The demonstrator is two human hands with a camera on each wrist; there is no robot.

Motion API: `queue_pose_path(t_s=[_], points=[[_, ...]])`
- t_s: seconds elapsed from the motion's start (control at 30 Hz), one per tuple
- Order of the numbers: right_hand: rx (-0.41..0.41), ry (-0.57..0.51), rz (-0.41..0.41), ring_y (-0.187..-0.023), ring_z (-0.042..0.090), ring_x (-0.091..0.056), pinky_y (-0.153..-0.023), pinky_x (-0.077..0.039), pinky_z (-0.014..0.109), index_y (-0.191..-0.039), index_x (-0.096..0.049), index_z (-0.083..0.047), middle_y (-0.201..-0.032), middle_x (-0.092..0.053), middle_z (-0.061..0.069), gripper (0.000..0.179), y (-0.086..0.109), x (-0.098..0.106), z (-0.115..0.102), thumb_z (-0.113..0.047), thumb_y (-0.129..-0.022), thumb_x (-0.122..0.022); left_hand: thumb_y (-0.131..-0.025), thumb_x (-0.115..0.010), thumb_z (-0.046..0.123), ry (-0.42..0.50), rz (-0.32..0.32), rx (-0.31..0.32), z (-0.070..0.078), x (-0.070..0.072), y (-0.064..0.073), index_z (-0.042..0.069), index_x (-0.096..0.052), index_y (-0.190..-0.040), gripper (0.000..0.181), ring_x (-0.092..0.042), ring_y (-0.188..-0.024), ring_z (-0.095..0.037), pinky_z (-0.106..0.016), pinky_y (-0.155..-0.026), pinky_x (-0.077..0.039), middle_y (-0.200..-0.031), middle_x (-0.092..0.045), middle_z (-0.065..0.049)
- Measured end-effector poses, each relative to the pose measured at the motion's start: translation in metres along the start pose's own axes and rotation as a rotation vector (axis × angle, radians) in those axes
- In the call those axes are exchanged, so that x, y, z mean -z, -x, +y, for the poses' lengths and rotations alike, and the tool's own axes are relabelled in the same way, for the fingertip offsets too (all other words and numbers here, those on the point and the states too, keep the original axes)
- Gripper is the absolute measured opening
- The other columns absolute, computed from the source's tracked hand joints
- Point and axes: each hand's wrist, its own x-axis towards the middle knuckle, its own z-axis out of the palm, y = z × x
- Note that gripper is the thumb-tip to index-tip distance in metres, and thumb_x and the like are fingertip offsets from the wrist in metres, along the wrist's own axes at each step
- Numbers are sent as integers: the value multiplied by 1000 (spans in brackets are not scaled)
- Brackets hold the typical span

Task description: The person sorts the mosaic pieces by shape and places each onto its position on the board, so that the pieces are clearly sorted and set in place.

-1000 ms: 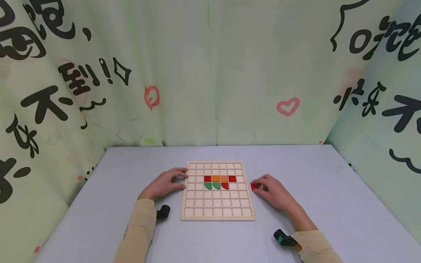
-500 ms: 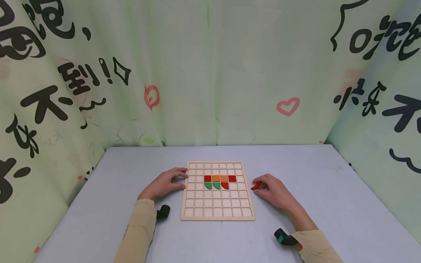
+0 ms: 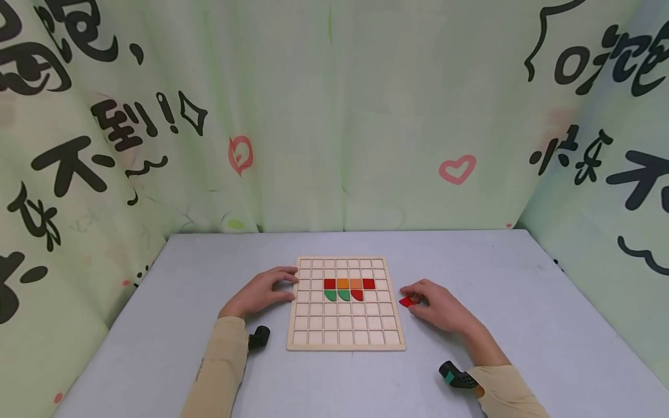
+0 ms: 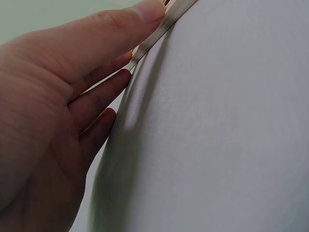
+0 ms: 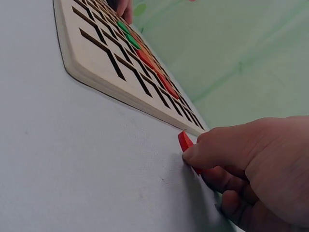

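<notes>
A square wooden grid board (image 3: 345,349) lies flat on the table. Red and orange square tiles fill part of one row (image 3: 349,284); below them sit two green quarter-round tiles (image 3: 337,295) and a red one (image 3: 357,295). My left hand (image 3: 261,292) rests its thumb and fingertips against the board's left edge, fingers loosely extended. Just off the right edge, my right hand (image 3: 438,306) pinches a small red tile (image 3: 406,302) between thumb and fingers. The right wrist view shows that red tile (image 5: 185,141) tilted near the tabletop, partly covered by the thumb.
A white-covered table (image 3: 209,255) surrounds the board. Pale green curtains (image 3: 345,145) with black writing and pink hearts hang behind and at both sides. Each wrist carries a small black camera, one by the left sleeve (image 3: 259,337) and one by the right (image 3: 456,376).
The red tile has turned within my right hand's fingers and now shows a flat face. That hand has shifted slightly toward me. My left hand and the board stay in place.
</notes>
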Motion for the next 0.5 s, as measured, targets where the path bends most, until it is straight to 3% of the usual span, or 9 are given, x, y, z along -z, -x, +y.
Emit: queue_pose_path(t_s=[0.5], points=[[9,9,41,-85,16,-50,-69,-47,28,-107,-71,-10,-103,-59,3,18,-1,-2,1,-8,-89,-70,-86,-76,23,17,3,0,1,0,1,12,-68,-118,34,-37,-140,-26,-45,-114,-33,-146,-48,-1]])
